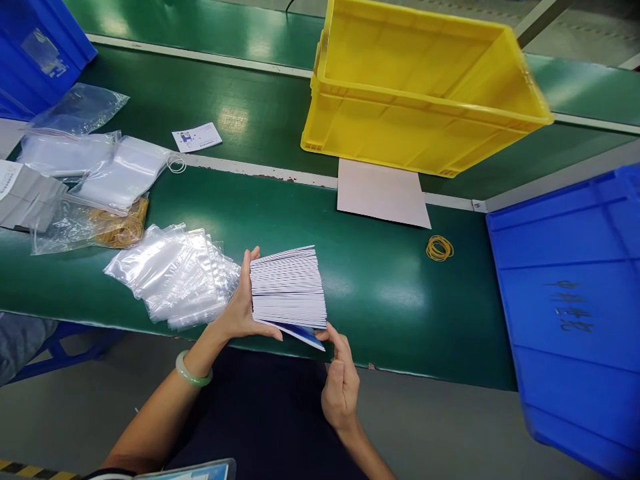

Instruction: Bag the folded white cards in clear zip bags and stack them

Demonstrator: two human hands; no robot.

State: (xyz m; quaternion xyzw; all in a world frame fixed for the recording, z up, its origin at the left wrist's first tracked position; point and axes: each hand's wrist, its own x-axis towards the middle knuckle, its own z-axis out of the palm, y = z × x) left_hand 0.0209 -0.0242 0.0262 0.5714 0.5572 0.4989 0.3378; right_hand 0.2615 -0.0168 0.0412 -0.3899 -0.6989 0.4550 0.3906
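Note:
My left hand (244,308) is wrapped round the left end of a thick stack of thin white booklets (287,288), its thumb along the near side. The stack's edges face up and fan slightly toward the right. At the near side, one booklet with a blue cover (303,333) slants away from the rest. The fingertips of my right hand (341,380) touch that booklet's right corner, with the other fingers curled in. Just left of the stack lies a spread pile of clear plastic bags (175,273).
A yellow crate (425,127) stands at the back over a sheet of cardboard (380,193). Blue crates flank the bench at right (570,307) and far left (40,60). Rubber bands (439,248), a printed card (197,137), bagged rubber bands (120,223) and a grey box (25,200) lie around.

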